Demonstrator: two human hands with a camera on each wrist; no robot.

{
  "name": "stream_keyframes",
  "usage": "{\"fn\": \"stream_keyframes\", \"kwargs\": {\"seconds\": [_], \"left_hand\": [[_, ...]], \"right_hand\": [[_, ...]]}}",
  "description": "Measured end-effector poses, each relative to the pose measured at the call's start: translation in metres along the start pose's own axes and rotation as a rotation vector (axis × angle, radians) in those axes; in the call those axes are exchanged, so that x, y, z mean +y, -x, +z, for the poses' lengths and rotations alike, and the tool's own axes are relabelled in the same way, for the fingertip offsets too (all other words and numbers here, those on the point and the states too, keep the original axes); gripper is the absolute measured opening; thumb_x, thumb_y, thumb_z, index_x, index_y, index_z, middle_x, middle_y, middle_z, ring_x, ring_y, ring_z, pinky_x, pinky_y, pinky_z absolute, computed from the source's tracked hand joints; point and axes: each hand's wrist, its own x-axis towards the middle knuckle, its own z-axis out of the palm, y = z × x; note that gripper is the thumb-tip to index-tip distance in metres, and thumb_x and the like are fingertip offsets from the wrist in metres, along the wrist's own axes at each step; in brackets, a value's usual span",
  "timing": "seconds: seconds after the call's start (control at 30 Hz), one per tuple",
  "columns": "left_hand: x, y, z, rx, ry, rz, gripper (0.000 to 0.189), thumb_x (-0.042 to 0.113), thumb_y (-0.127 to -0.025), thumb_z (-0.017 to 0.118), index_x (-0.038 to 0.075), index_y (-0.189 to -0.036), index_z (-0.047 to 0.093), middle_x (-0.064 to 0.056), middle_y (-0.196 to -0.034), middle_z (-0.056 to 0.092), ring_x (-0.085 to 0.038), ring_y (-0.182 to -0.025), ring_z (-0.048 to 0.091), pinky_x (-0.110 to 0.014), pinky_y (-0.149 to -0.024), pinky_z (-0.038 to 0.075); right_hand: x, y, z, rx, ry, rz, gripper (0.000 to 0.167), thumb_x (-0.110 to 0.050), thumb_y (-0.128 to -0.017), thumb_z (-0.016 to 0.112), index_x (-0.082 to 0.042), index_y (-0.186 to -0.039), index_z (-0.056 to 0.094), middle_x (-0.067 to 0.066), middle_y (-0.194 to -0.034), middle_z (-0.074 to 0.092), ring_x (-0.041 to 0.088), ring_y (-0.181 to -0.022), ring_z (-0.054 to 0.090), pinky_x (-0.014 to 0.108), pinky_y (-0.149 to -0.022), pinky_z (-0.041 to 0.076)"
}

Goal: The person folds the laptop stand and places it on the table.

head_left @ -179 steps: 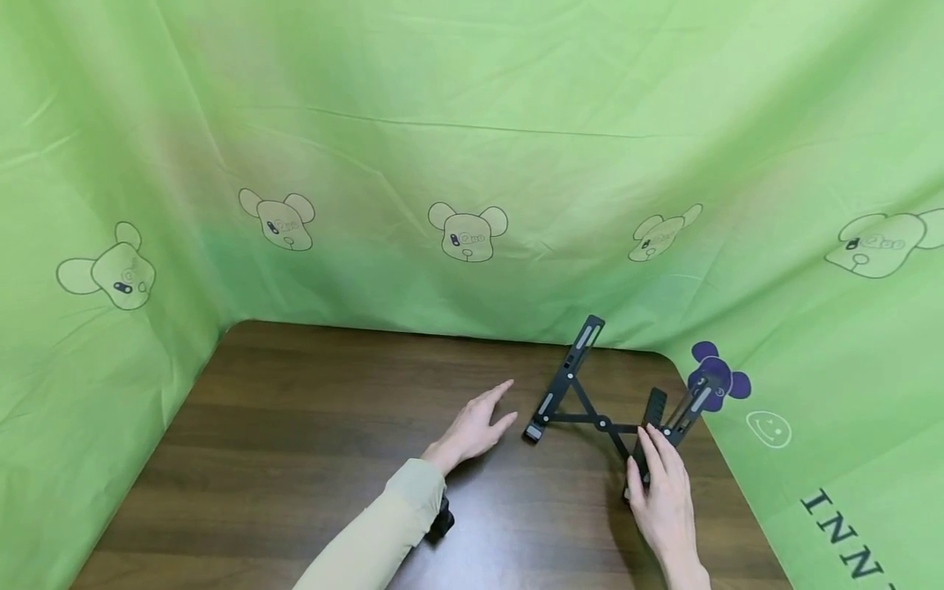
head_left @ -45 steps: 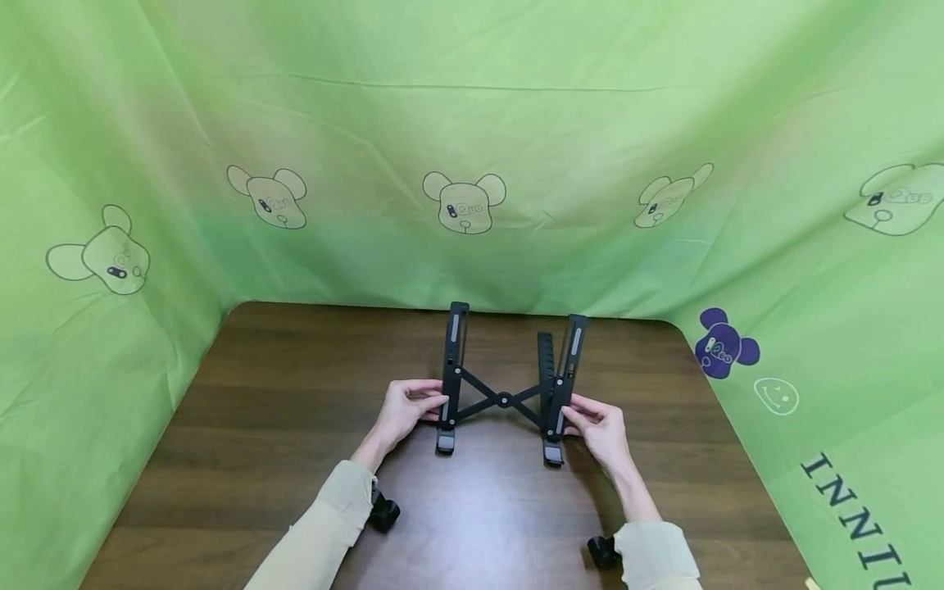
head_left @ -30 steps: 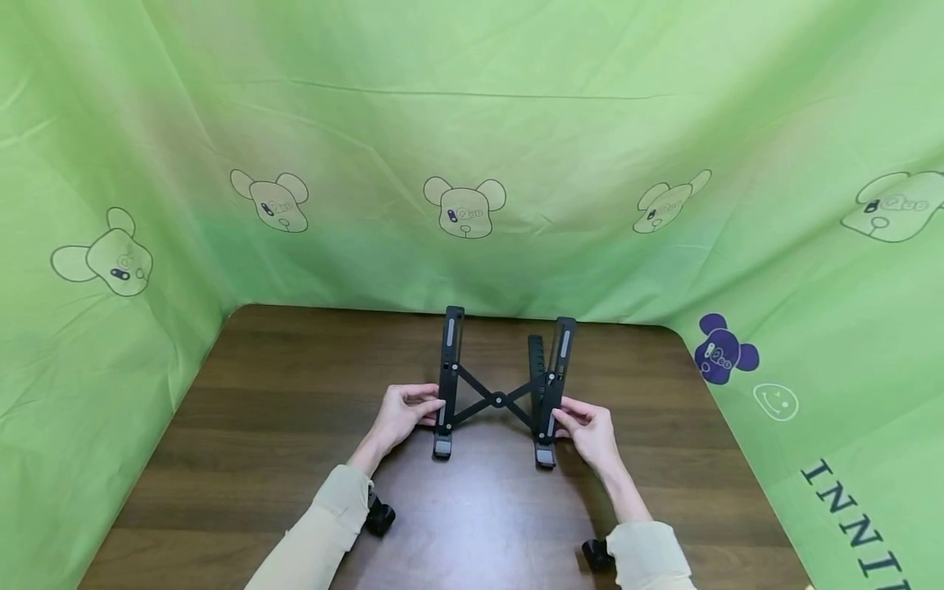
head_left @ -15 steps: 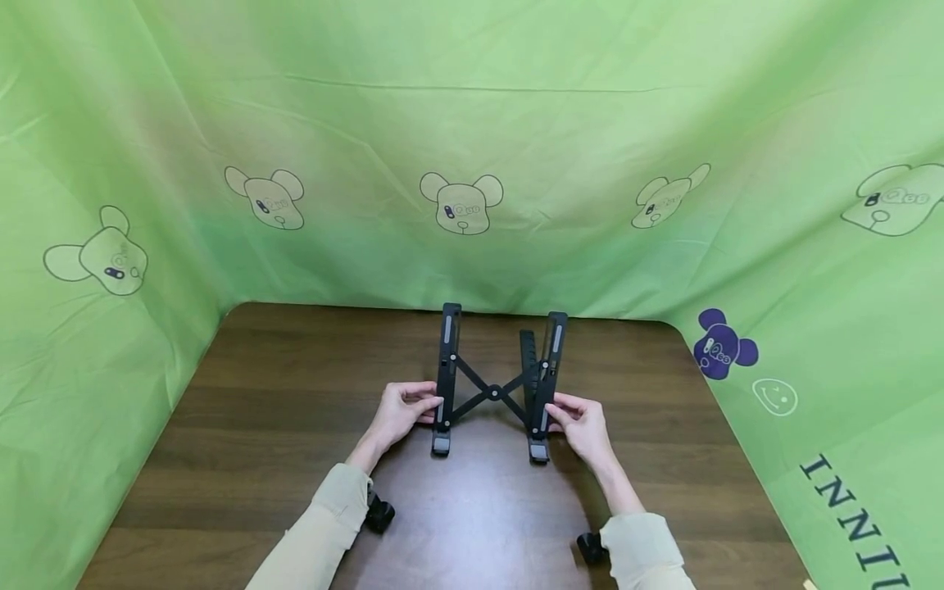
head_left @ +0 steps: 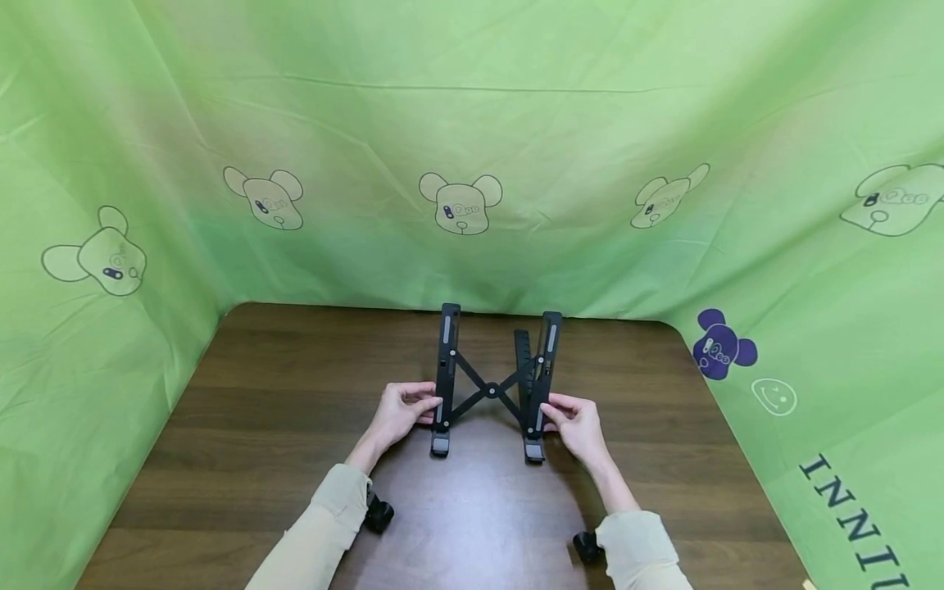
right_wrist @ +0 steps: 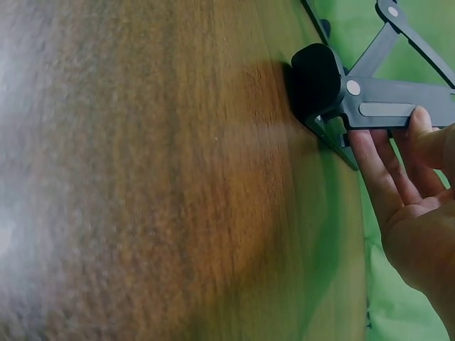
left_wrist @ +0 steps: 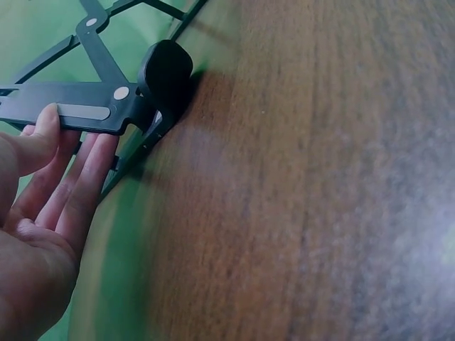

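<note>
A black folding laptop stand point(head_left: 492, 391) stands unfolded near the back middle of the table, its two long arms joined by crossed bars. Grey pads line the arms, and hooked lips sit at their near ends. My left hand point(head_left: 398, 412) pinches the left arm low down, thumb on the top pad and fingers beneath, as the left wrist view shows on the stand's arm point(left_wrist: 64, 106). On the other side my right hand point(head_left: 578, 424) pinches the right arm the same way; the right wrist view shows the thumb on top and fingers under that arm point(right_wrist: 398, 99). A ridged base strip point(head_left: 523, 352) shows beside the right arm.
The brown wooden table point(head_left: 295, 360) has rounded far corners. A green printed curtain point(head_left: 457, 123) hangs close behind it and along both sides. Each wrist carries a small black camera, one on the left point(head_left: 378, 514) and one on the right point(head_left: 587, 547).
Since six seconds ago the stand has moved left to the middle and both hands have come to grip its arms. Over the last second and a half the right arm has shifted left, narrowing the stand.
</note>
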Motion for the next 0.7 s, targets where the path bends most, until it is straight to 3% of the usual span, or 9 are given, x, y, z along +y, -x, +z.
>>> {"fn": "stream_keyframes", "kwargs": {"seconds": [0.4,0.7], "left_hand": [[-0.0018,-0.0008,0.0005,0.003,-0.007,0.002,0.035,-0.007,-0.099,0.074,-0.016,-0.133,0.07,-0.021,-0.102,0.083,-0.019,-0.085,0.081,-0.031,-0.074,0.07],[0.0013,0.0006,0.0,-0.016,-0.051,0.018,0.03,-0.006,-0.101,0.073,-0.016,-0.129,0.072,-0.034,-0.119,0.078,-0.024,-0.09,0.082,-0.037,-0.078,0.071]], "right_hand": [[-0.0002,-0.0007,0.0061,0.002,0.011,-0.012,0.028,0.019,-0.099,0.064,0.029,-0.126,0.064,0.043,-0.114,0.074,-0.005,-0.071,0.07,0.022,-0.066,0.067],[-0.0004,-0.0018,0.0102,-0.011,0.002,-0.007,0.028,0.019,-0.099,0.064,0.029,-0.126,0.064,0.042,-0.113,0.075,-0.005,-0.07,0.07,0.022,-0.066,0.067]]}}
